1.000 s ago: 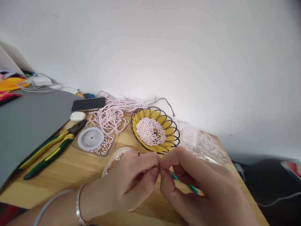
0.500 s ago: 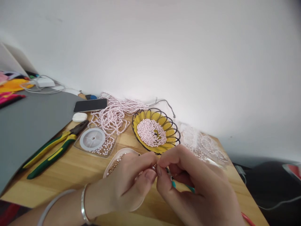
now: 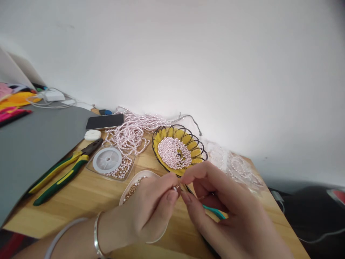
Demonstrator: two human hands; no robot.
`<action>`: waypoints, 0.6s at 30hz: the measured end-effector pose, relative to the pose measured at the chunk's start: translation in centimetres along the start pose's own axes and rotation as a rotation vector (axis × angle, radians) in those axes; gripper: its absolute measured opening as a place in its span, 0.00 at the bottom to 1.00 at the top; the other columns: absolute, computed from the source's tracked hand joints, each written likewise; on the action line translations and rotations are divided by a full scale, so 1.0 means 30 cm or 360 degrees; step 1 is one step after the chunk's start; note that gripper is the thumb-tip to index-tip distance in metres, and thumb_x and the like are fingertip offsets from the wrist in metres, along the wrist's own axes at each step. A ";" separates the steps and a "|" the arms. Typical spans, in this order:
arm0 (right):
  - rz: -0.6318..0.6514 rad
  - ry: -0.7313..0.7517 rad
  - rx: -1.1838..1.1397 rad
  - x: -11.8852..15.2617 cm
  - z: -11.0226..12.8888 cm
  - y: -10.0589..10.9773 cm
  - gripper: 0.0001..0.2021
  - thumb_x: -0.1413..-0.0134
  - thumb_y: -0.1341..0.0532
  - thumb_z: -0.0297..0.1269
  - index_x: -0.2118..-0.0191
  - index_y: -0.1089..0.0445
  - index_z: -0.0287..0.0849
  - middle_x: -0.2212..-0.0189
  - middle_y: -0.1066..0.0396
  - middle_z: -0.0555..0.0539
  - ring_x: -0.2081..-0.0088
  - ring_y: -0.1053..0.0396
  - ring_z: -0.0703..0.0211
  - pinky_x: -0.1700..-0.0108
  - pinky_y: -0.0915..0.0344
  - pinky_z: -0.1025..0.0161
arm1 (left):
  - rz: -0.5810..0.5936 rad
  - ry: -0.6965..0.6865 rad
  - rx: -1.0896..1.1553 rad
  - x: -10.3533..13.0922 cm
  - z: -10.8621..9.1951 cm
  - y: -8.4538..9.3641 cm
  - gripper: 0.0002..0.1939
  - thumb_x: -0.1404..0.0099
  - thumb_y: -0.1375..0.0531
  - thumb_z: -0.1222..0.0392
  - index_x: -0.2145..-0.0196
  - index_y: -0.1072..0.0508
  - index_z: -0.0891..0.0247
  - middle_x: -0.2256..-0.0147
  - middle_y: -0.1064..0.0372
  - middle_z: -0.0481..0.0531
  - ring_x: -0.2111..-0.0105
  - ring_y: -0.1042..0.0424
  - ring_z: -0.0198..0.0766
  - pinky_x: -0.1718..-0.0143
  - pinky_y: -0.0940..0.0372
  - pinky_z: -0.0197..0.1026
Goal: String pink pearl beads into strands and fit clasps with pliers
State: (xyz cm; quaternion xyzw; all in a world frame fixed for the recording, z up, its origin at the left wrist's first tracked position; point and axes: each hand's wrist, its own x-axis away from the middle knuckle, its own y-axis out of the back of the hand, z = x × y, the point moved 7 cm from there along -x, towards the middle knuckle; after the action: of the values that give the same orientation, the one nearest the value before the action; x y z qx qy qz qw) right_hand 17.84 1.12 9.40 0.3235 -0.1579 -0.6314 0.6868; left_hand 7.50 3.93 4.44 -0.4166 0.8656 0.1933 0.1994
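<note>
Between the thumb and forefinger of my left hand (image 3: 151, 205) are small pearly beads (image 3: 176, 187), pinched at the fingertips. My right hand (image 3: 229, 212) hovers just beside them, thumb and forefinger slightly apart, with no object visible between the tips; a thin thread there would be too fine to make out. Under my left hand lies a pale dish (image 3: 124, 192) holding gold and pearly beads, partly covered by the hand. A tool with teal handles (image 3: 215, 211) lies beneath my right hand, mostly hidden.
Behind my hands stands a yellow basket (image 3: 198, 151) of pink beads. Leftward are bead strands (image 3: 129, 135), a bead box with a spool (image 3: 107, 160), green-yellow pliers (image 3: 63, 172), a white case (image 3: 92, 135) and a phone (image 3: 105, 121). Bagged beads (image 3: 237, 167) lie right, near the table edge.
My right thumb and forefinger have parted from each other and drawn slightly away from the beads. My left hand keeps its pinch, and the beads show more.
</note>
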 end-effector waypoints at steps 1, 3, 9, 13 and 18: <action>0.0033 0.0009 0.0034 -0.001 0.000 0.008 0.07 0.38 0.46 0.28 0.61 0.37 0.49 0.78 0.44 0.57 0.77 0.38 0.65 0.75 0.35 0.72 | 0.0003 0.0026 0.0002 -0.001 0.002 0.001 0.15 0.22 0.57 0.56 0.69 0.43 0.60 0.78 0.49 0.42 0.80 0.47 0.31 0.79 0.50 0.36; 0.0117 0.0017 0.0112 -0.001 0.000 0.023 0.06 0.37 0.45 0.29 0.59 0.37 0.50 0.78 0.45 0.58 0.78 0.40 0.65 0.77 0.38 0.71 | 0.0004 0.0065 0.0013 -0.001 0.005 0.002 0.18 0.22 0.57 0.54 0.70 0.44 0.60 0.78 0.49 0.42 0.80 0.47 0.30 0.78 0.51 0.37; 0.0227 -0.0024 0.0014 0.008 -0.012 0.061 0.08 0.32 0.48 0.30 0.56 0.38 0.53 0.72 0.36 0.56 0.73 0.37 0.66 0.72 0.37 0.75 | 0.0070 0.0126 0.0137 0.008 0.017 -0.010 0.20 0.22 0.58 0.50 0.71 0.44 0.61 0.78 0.48 0.43 0.79 0.46 0.31 0.77 0.50 0.38; 0.0217 0.0013 -0.0136 0.013 -0.019 0.071 0.08 0.29 0.49 0.31 0.54 0.38 0.52 0.66 0.35 0.53 0.66 0.36 0.67 0.63 0.35 0.76 | 0.0127 0.0219 0.0195 0.004 0.024 -0.020 0.22 0.22 0.58 0.48 0.71 0.44 0.61 0.78 0.48 0.44 0.78 0.46 0.32 0.76 0.50 0.39; 0.0231 0.0104 -0.0307 0.001 -0.011 0.061 0.09 0.29 0.51 0.29 0.53 0.40 0.52 0.65 0.38 0.53 0.65 0.37 0.66 0.62 0.34 0.76 | 0.0202 0.0358 0.0317 0.009 0.035 -0.033 0.22 0.22 0.58 0.46 0.71 0.43 0.61 0.77 0.48 0.44 0.78 0.47 0.32 0.76 0.49 0.39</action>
State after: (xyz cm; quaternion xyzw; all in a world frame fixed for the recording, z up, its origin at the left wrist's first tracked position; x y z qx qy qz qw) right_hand 19.46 1.15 10.32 0.2641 -0.0969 -0.5814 0.7634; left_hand 8.33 3.69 3.25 -0.3583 0.9219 0.0709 0.1289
